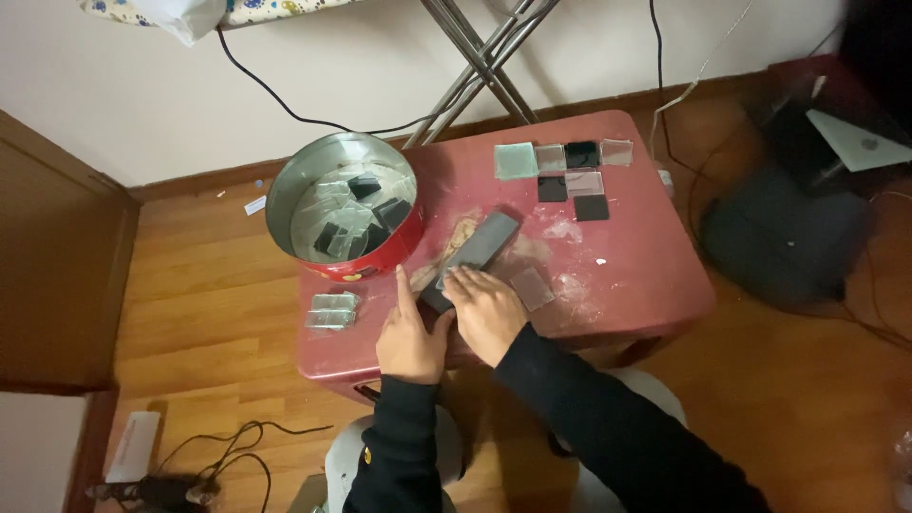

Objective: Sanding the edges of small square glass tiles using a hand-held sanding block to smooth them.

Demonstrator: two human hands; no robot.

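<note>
Fingers: those of the right hand (489,309) lie flat and close together on the near end of the dark grey block (472,254), pressing down; whether a glass piece sits under them cannot be told. The left hand (410,334) rests beside it, forefinger stretched forward along the block's left side, the others curled loosely.
Block: lies slantwise at the middle of the red table (636,275), on a patch of pale dust.
Done, as it looks: eight square tiles (562,169), clear, grey and black, lie in two tidy rows at the far side.
Left, as it looks: many glass pieces remain in the round red tin (344,204); a small stack of clear pieces (332,310) waits at the left edge; one glass square (532,288) lies just right of the hands.
Edges: the stack sits close to the table's left rim, the tin overhangs the far left corner.
Open room: bare tabletop to the right of the block.
</note>
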